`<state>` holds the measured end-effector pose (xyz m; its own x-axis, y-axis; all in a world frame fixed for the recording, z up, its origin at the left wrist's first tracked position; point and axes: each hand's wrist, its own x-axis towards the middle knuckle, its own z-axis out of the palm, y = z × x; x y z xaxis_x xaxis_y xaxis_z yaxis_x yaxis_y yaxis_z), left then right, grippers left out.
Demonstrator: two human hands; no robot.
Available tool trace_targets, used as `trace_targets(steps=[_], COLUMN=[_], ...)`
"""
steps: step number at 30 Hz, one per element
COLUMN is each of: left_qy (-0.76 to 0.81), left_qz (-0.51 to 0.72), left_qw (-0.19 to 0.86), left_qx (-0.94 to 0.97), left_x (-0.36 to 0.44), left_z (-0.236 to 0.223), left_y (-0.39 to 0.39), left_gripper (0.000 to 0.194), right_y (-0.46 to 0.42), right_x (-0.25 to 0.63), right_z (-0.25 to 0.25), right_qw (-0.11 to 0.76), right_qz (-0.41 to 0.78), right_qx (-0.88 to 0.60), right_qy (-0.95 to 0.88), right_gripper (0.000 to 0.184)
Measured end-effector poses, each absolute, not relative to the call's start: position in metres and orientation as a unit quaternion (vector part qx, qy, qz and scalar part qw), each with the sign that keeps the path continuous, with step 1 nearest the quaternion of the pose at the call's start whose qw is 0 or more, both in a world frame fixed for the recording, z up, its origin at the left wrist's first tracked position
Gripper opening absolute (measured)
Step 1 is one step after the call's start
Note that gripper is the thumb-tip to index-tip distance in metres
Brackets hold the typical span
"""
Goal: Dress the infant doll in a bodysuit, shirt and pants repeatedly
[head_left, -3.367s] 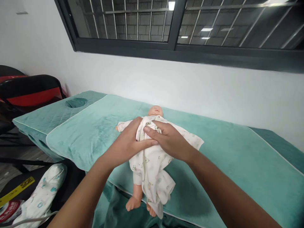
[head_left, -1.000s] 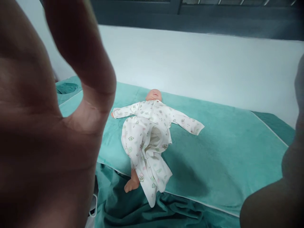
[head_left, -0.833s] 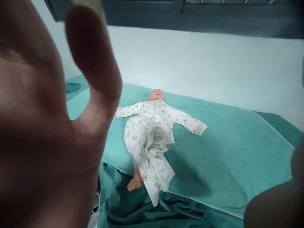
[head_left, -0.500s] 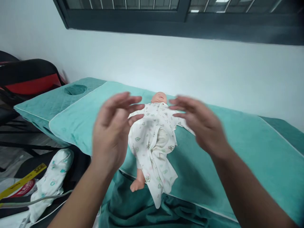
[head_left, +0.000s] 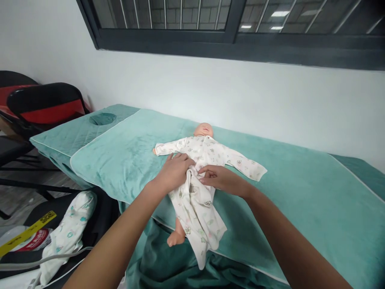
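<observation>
A baby doll (head_left: 203, 129) lies on its back on a teal massage bed (head_left: 300, 192), head toward the wall. It wears a white printed baby top (head_left: 240, 160) with sleeves spread out. White printed baby pants (head_left: 198, 216) cover its lower body, loose and wrinkled, with one leg hanging past the bed's edge. One bare foot (head_left: 176, 237) shows on the left; the other is hidden under cloth. My left hand (head_left: 177, 170) grips the pants' waistband from the left. Opposite it, my right hand (head_left: 221, 179) pinches the waistband with curled fingers.
Lower left, a black chair (head_left: 105, 216) holds a rolled printed white cloth (head_left: 70, 220), a red-labelled bottle (head_left: 33, 239), a yellow strip (head_left: 27, 233) and cables. Black-and-red chairs (head_left: 54, 110) stand behind. The bed has a face hole (head_left: 102, 119) at left, beside a white wall (head_left: 240, 96).
After working on the bunched pants, my hands came up close to the camera, open and empty. They have since lowered to the doll and now hold the pants' waistband.
</observation>
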<state>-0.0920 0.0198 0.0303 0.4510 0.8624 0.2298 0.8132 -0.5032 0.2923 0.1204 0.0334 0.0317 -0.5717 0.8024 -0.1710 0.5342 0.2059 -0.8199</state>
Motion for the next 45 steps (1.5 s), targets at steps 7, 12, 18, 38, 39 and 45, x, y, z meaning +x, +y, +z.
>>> trace_targets(steps=[7, 12, 18, 38, 39, 45], left_qy=[0.46, 0.438, 0.462, 0.414, 0.417, 0.395], left_qz=[0.446, 0.559, 0.56, 0.422, 0.417, 0.551], left_qw=[0.036, 0.155, 0.372, 0.376, 0.368, 0.479], left_qx=[0.767, 0.687, 0.578, 0.713, 0.719, 0.558], left_x=[-0.089, -0.082, -0.093, -0.084, -0.081, -0.071], left_z=[0.049, 0.064, 0.078, 0.12, 0.121, 0.116], left_y=[0.007, 0.008, 0.002, -0.018, -0.017, -0.019], left_gripper=[0.023, 0.015, 0.013, 0.023, 0.022, 0.028], right_y=[0.022, 0.02, 0.023, 0.027, 0.028, 0.027], right_x=[0.115, 0.103, 0.1, 0.107, 0.105, 0.113], right_z=[0.039, 0.051, 0.06, 0.139, 0.138, 0.121], right_qw=[0.316, 0.295, 0.35, 0.36, 0.366, 0.268], right_qz=[0.555, 0.602, 0.642, 0.325, 0.338, 0.471], right_qx=[-0.352, -0.31, -0.257, -0.305, -0.304, -0.289], right_qy=[-0.685, -0.674, -0.632, -0.819, -0.812, -0.789], right_gripper=[0.034, 0.029, 0.023, 0.024, 0.024, 0.04])
